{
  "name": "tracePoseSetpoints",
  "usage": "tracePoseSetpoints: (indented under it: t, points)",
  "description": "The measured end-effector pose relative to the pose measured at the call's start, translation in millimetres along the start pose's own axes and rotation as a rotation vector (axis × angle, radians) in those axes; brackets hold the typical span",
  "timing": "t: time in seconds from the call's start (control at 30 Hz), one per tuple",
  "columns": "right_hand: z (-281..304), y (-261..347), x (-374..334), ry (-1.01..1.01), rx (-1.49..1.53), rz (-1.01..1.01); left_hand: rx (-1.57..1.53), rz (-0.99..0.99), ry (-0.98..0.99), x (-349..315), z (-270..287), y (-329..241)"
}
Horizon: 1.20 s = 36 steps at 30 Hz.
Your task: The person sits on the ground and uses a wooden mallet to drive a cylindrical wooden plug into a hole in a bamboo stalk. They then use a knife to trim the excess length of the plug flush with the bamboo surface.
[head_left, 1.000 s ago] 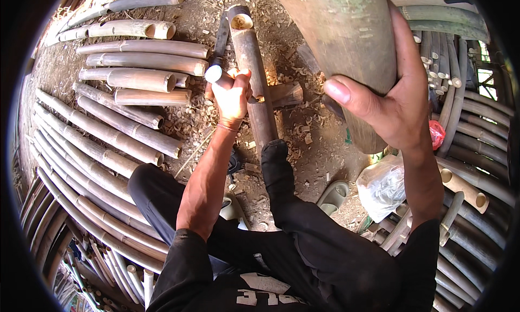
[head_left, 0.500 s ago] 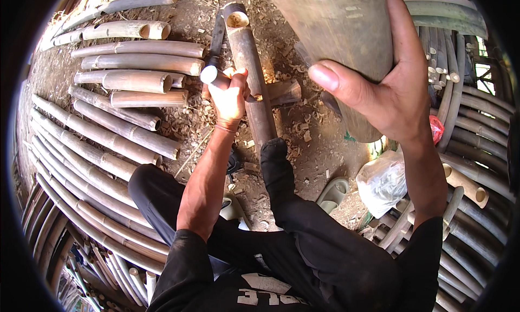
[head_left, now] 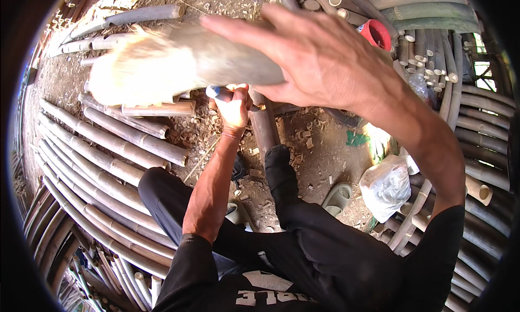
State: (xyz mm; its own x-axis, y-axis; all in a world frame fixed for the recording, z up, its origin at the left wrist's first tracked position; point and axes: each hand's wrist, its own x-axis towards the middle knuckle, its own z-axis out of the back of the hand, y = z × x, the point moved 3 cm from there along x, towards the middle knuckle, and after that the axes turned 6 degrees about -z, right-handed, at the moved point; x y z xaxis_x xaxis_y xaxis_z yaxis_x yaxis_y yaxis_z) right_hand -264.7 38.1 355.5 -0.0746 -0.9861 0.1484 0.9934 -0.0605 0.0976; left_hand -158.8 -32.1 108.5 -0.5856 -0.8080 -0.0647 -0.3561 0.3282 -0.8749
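Raised across the far middle, my right hand [head_left: 325,60] holds a thick wooden club [head_left: 227,57], blurred by motion and washed out by sunlight at its left end. Below it my left hand [head_left: 235,110] is closed round the handle of a chisel [head_left: 216,92]. The chisel's metal end meets the side of a brown bamboo pole [head_left: 265,130]. The pole's near end lies against my dark-clothed leg [head_left: 279,163], while the club hides its far end. Of the right hand, the thumb is hidden and the fingers stretch along the club.
Cut bamboo poles [head_left: 108,160] lie in rows at the left, and more poles [head_left: 482,127] are stacked at the right. A red container [head_left: 376,34] stands at the far right. A plastic bag [head_left: 385,184] and sandals [head_left: 337,198] rest on the shaving-strewn ground.
My right hand has swung the club from the far right over to the left, above my left hand. The left hand stays on the chisel at the pole.
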Motion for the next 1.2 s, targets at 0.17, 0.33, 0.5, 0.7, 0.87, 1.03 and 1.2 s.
tracePoseSetpoints:
  t: [0.17,0.33,0.5,0.7,0.87,1.03,1.2]
  points:
    - [21,22,6,-0.502,0.517,0.001,0.071,-0.078,0.035,-3,-8,-1]
    - [-31,17,-17,0.744,0.16,-0.324,0.476,-0.317,0.18,-6,33,55]
    - [-23,-2,-76,0.169,0.519,-0.46,0.376,-0.339,0.088,7,12,20]
    - [-19,-28,-119,-0.256,0.923,-0.651,-0.15,-0.189,-0.035,45,-23,-89]
    - [-29,-31,-146,-0.169,0.915,-0.721,0.134,-0.032,-0.009,12,-40,-45]
    - [-27,-29,-160,-0.192,0.931,-0.709,0.142,0.101,0.018,6,-33,-10]
    - [-13,-29,-150,-0.27,1.109,-0.714,0.14,0.099,0.043,4,-31,-5]
